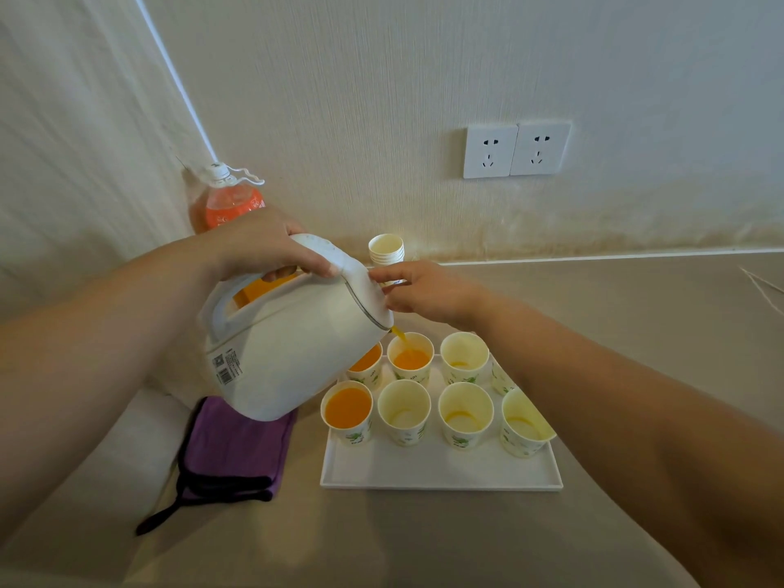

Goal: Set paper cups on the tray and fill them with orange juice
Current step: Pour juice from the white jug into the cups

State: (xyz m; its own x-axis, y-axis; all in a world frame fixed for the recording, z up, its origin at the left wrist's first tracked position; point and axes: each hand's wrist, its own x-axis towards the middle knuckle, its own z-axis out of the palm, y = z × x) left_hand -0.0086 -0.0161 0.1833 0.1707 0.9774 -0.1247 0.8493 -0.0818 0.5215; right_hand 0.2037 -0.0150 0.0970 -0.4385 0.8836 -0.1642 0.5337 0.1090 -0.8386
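Head view: eight cups [404, 411], one tray [441, 473].

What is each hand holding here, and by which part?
The left hand grips the white jug by its top handle; the right hand only touches its lid.

Eight paper cups [404, 411] are standing on one white tray [441, 473], four far, four near. One white kettle [297, 341], one purple cloth [237, 447], one orange-drink bottle [231, 205], one stack of spare cups [386, 248] and two wall sockets [490, 151] are showing.
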